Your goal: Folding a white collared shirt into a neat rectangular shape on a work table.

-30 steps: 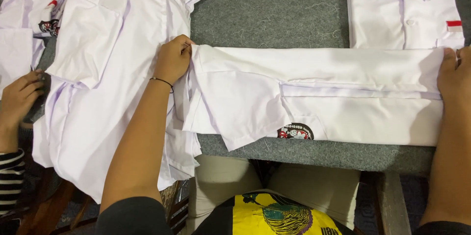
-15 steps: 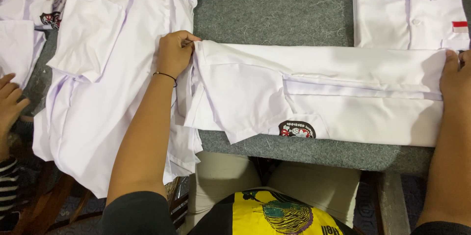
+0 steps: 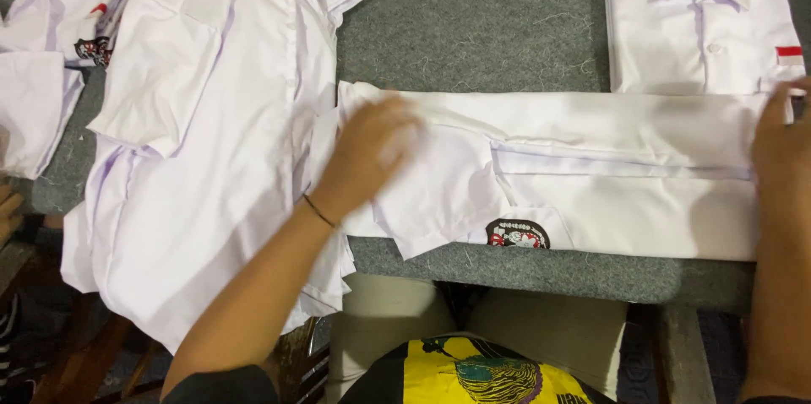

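Shirt folding at grey felt table (image 3: pixel 473 32): white shirt (image 3: pixel 608 176), folded into long band, lies crosswise along table's near edge, dark sleeve badge (image 3: pixel 517 234) facing up. Left hand (image 3: pixel 367 155), blurred, fingers loosely spread, rests flat on shirt's left end, gripping nothing. Right hand (image 3: pixel 781 146) presses shirt's right end; grip cannot be told. Stack of white shirts (image 3: pixel 211 142) just left. Folded shirt (image 3: pixel 701 24) beyond, at right.

Left hand shifts inward along the folded shirt

Left hand (image 3: pixel 372 155), blurred, has left the folded white shirt's (image 3: pixel 608 176) left edge, now over the sleeve fold. Another person's hand (image 3: pixel 8 210) has drawn back to frame edge.
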